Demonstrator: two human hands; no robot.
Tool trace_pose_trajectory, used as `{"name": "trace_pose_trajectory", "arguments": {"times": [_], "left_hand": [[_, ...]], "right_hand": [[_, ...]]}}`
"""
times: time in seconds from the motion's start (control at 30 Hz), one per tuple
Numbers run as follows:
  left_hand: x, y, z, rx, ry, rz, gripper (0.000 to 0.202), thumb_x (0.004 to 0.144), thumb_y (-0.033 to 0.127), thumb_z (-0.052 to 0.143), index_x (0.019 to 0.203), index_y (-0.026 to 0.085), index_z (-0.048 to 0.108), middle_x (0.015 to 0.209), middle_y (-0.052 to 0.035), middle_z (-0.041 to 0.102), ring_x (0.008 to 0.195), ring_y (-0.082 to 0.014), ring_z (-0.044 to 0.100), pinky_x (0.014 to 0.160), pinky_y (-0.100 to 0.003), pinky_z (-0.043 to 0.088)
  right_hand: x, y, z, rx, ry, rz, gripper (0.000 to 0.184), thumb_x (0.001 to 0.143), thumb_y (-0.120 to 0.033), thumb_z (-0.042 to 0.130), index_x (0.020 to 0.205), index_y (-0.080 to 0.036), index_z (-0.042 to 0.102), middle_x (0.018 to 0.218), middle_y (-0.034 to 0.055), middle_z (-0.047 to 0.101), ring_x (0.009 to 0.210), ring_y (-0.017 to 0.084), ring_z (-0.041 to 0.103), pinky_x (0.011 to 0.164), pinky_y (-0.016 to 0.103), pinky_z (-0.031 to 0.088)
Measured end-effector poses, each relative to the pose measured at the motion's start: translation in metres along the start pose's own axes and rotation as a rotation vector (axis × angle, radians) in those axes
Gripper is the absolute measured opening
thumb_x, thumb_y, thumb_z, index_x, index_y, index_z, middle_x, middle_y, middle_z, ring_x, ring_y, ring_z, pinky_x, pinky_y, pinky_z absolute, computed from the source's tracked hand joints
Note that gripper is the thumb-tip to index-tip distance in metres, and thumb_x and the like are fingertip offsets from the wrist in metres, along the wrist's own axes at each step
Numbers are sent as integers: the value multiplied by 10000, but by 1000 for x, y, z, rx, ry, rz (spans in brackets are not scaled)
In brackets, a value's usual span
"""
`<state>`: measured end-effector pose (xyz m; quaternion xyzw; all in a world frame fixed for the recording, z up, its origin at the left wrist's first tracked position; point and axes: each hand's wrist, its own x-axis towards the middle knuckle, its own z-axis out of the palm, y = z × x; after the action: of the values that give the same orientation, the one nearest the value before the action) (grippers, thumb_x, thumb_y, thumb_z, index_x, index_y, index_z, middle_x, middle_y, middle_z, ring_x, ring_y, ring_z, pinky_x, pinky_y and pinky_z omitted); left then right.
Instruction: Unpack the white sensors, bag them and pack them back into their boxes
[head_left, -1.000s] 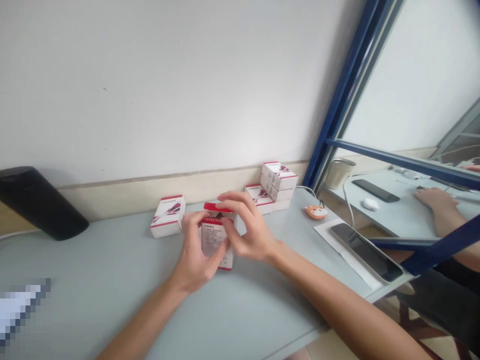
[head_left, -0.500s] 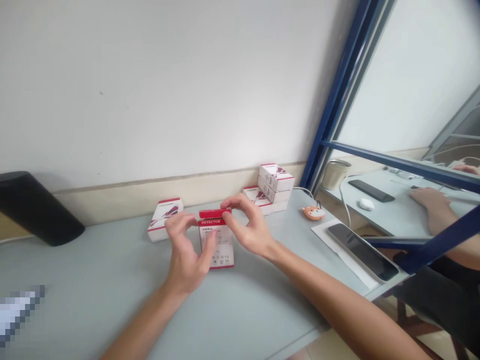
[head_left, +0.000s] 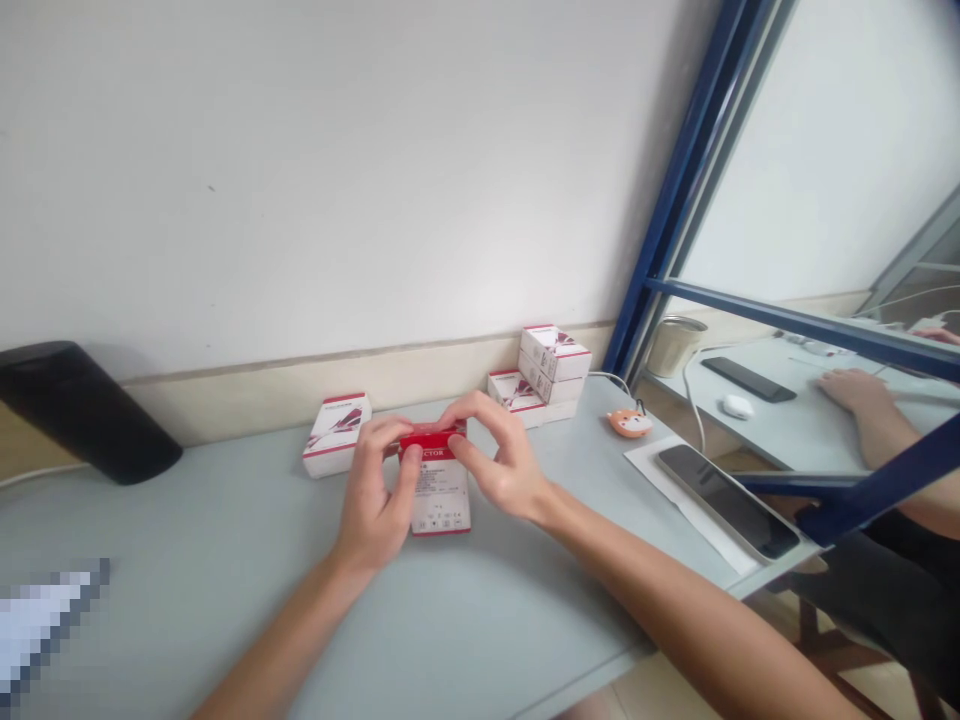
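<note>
A small white and red cardboard box (head_left: pixel 441 495) stands on the grey-green table, its printed face turned toward me. My left hand (head_left: pixel 379 490) grips the top left of the box, thumb on the front and fingers behind the upper edge. At the top right, my right hand (head_left: pixel 499 455) holds the box, thumb pressed at the red flap (head_left: pixel 427 438) and index finger curled over it. The flap is partly hidden by my fingers, so I cannot tell whether it is fully tucked in.
Behind my left hand lies a similar box (head_left: pixel 337 436). More such boxes (head_left: pixel 555 355) are stacked by the wall. Rightward are an orange animal-shaped case (head_left: pixel 628 423), a phone (head_left: pixel 727 500) and a blue metal frame (head_left: pixel 679 180). Beyond it rests another person's hand (head_left: pixel 851 388). A black cylinder (head_left: pixel 90 410) stands left.
My left thumb has moved up from the middle of the box front to its top edge. The raised red flap has come down toward the box under my fingers.
</note>
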<state>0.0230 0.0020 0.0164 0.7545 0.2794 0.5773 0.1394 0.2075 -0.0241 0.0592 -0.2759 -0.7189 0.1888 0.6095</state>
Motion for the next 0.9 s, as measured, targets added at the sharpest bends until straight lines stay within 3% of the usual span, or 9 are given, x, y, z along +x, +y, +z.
{"name": "trace_pose_trajectory", "arguments": {"times": [0.3, 0.47, 0.7, 0.8, 0.9], "left_hand": [[4, -9, -2, 84, -1, 53, 140, 1056, 270, 507, 1194, 281, 530, 1203, -70, 560, 1150, -216, 593, 937, -398, 561], [6, -8, -1, 113, 29, 19, 117, 1052, 301, 528, 1165, 273, 545, 1166, -65, 557, 1120, -204, 598, 915, -377, 579], [-3, -13, -1, 152, 2, 7, 213, 1017, 327, 596, 1219, 278, 549, 1278, -94, 542, 1231, -242, 584, 970, -427, 575], [-4, -14, 1, 91, -22, -51, 293, 996, 345, 634, 1268, 279, 548, 1322, -105, 562, 1252, -254, 594, 983, -429, 581], [-3, -15, 5, 6, 2, -176, 299, 1001, 402, 621, 1258, 265, 554, 1266, -100, 627, 1102, -237, 682, 920, -400, 604]], "right_hand": [[-1, 9, 2, -60, -10, -57, 78, 972, -210, 570, 1014, -217, 635, 981, 44, 668, 908, 181, 630, 878, 359, 537], [-5, 19, 7, -92, 38, -49, 75, 995, -274, 618, 1043, -218, 632, 1081, 74, 671, 1047, 200, 650, 963, 389, 529], [-6, 25, 9, -88, 64, -29, 71, 1006, -261, 600, 951, -219, 612, 1108, 86, 658, 1089, 200, 662, 1002, 406, 530], [-6, 29, 7, -112, 64, 12, 108, 1016, -292, 594, 933, -224, 608, 1109, 79, 657, 1097, 196, 663, 1021, 405, 530], [-7, 33, 4, -200, 19, 69, 145, 1000, -347, 632, 1090, -237, 659, 1269, 99, 611, 1222, 220, 630, 1102, 437, 501]]}}
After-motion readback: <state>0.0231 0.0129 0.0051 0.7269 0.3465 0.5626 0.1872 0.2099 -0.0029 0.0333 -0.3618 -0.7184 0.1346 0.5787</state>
